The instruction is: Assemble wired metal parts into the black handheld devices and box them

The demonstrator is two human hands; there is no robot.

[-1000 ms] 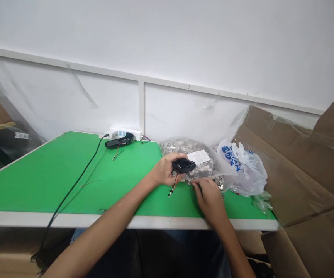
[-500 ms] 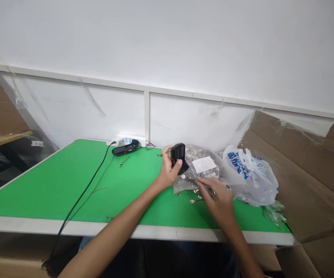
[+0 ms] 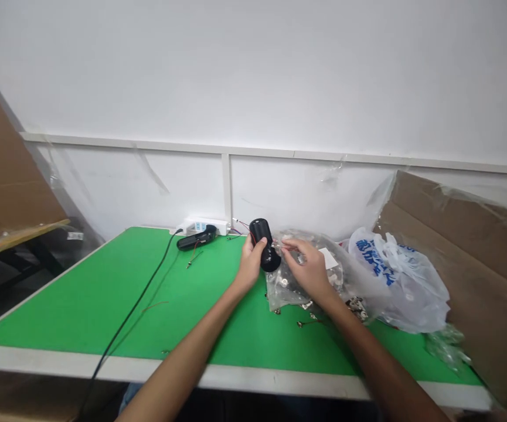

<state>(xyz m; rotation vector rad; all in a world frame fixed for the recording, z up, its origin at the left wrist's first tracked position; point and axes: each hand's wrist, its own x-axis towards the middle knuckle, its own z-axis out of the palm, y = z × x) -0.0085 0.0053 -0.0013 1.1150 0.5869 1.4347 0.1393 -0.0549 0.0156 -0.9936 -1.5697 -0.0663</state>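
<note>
My left hand (image 3: 250,261) is closed around a black plastic housing (image 3: 259,229), thumb across its front. A thin wire with a small metal end (image 3: 237,221) sticks out past the housing's upper left. Just right of the housing, my right hand (image 3: 309,268) is in a pinch, fingertips together; whatever they hold is too small to make out. Beneath this hand lies a clear plastic bag (image 3: 278,298) of small metal parts. Several loose metal pieces (image 3: 306,305) lie along its near edge, one with a dark wire (image 3: 312,322).
A second black housing (image 3: 197,238) with a wire lies before a white power strip (image 3: 207,225). Its black cable (image 3: 141,288) crosses the green tabletop (image 3: 86,293). A white carrier bag (image 3: 415,293) and a cardboard sheet (image 3: 468,258) stand at right.
My right hand has moved up and left from the loose pieces to beside the housing. The housing has turned in my left hand. The camera view has shifted slightly.
</note>
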